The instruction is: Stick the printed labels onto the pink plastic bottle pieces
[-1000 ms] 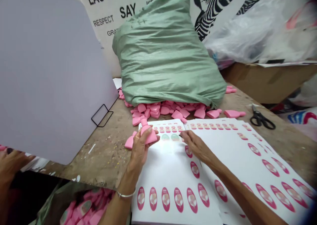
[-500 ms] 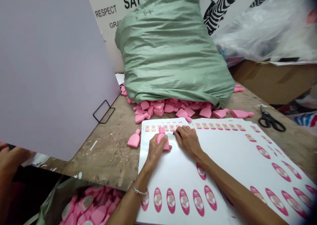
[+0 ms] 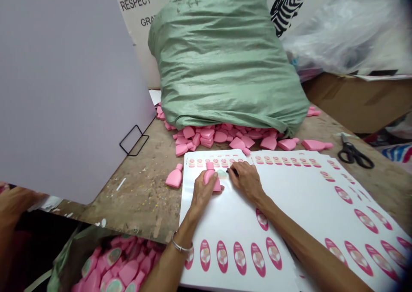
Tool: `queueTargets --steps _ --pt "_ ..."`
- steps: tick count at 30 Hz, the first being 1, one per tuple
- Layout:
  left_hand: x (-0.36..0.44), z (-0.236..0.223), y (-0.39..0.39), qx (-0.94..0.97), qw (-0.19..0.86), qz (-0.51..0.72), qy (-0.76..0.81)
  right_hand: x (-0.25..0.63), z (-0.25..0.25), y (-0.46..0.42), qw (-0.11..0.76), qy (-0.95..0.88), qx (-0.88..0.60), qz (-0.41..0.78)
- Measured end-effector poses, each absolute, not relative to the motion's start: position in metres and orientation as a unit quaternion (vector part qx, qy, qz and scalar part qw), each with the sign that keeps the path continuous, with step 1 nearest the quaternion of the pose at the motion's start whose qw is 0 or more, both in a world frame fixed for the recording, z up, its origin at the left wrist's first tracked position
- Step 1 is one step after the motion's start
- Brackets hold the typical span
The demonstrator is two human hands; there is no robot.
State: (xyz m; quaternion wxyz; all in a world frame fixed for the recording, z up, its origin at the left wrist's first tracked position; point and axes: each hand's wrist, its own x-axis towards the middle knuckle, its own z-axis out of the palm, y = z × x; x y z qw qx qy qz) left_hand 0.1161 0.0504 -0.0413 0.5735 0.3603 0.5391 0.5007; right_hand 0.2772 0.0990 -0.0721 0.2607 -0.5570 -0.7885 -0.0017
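My left hand [image 3: 203, 192] grips a small pink bottle [image 3: 211, 178] and holds it down on a white sticker sheet [image 3: 225, 215]. My right hand [image 3: 245, 180] rests beside it with the fingertips pinched at a pale green oval sticker [image 3: 222, 173] near the top of the sheet. Rows of pink oval stickers [image 3: 238, 257] run along the sheet's near edge. One loose pink bottle [image 3: 174, 178] lies on the wooden table [image 3: 144, 193] left of the sheet.
A big green sack [image 3: 225, 60] spills several pink bottles [image 3: 219, 137] behind the sheets. More sticker sheets [image 3: 337, 197] fan out right. Black scissors [image 3: 354, 154] lie at far right. A grey board [image 3: 64, 86] stands left. A bag of labelled bottles [image 3: 112, 270] sits below. Another person's hand [image 3: 16, 202] shows at left.
My left hand brought the pink bottle down from the air onto the sheet. My right hand slid up and left toward the green sticker. The view shifted slightly.
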Motion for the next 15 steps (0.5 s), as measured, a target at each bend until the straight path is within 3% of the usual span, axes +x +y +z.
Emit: queueTargets --steps 15 --pt "0.1151 -0.0435 0.0519 0.367 0.571 0.496 0.542 0.2772 -0.0731 0.0999 0.271 -0.776 -0.569 0.022"
